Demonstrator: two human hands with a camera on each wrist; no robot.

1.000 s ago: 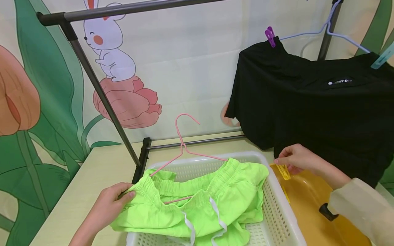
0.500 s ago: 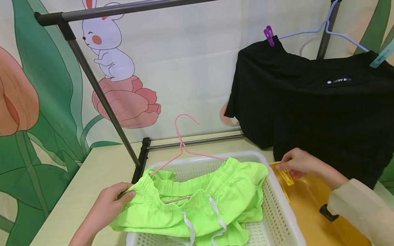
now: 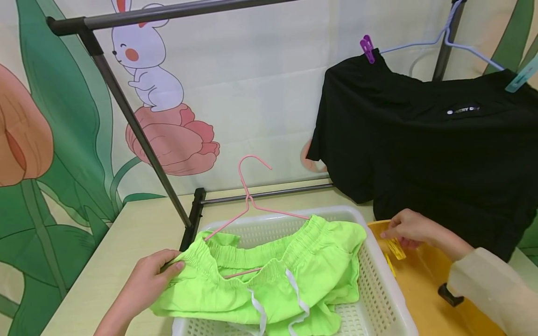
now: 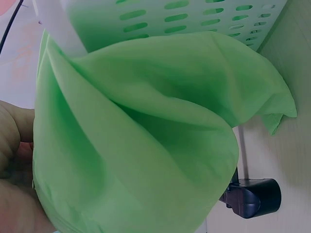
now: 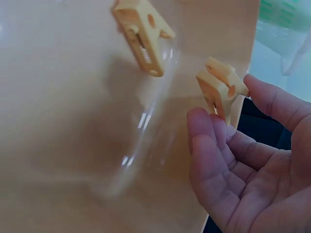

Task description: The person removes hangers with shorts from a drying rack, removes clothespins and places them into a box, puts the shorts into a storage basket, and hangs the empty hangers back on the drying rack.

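Note:
My left hand point(image 3: 149, 279) grips the left end of the waistband of lime-green shorts point(image 3: 319, 270), thumb on top. A pink hanger point(image 3: 248, 192) runs through the waistband, its hook pointing up. Two white drawstrings dangle at the front. In the left wrist view, folds of the shorts point(image 4: 146, 145) hide most of the fingers. Over an orange-yellow basin point(image 3: 420, 294), my right hand point(image 3: 412, 231) pinches a yellow clothespin point(image 5: 218, 90) between thumb and fingers. A second yellow clothespin point(image 5: 146, 41) lies in the basin.
Under the shorts stands a white perforated basket point(image 3: 382, 280). A dark metal rack point(image 3: 138, 126) rises behind. Black shorts point(image 3: 424, 126) hang at right from a blue hanger point(image 3: 414, 45), with a purple clothespin point(image 3: 367, 49) and a teal clothespin point(image 3: 522, 75).
My right hand has moved slightly down over the basin, the yellow clothespin still in its fingers. The left hand and the green shorts have stayed put.

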